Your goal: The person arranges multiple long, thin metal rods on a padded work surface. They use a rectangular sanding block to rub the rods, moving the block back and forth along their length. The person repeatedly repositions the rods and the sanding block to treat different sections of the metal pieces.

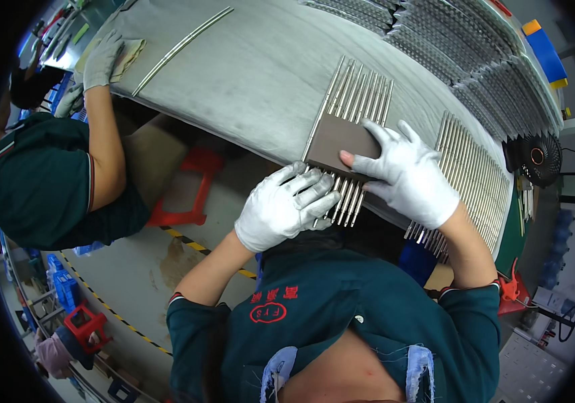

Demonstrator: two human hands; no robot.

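A row of slim, shiny metal rods (361, 94) lies side by side across the table's near edge. A flat brown block (338, 140), perhaps a sanding sponge, rests across the middle of the rods. My right hand (411, 174), in a white glove with the thumb tip bare, grips this block from its right side; the thumb lies on top. Also gloved in white, my left hand (284, 207) holds the near ends of the rods, its fingers laid over them just below the block. Its palm side is hidden.
To the right lies a larger batch of metal rods (472, 181); behind it are stacked ridged trays (462, 54). Two long rods (183, 48) lie at the far left. A gloved co-worker (52, 174) works there with a cloth (129, 59). A black fan (536, 158) stands right.
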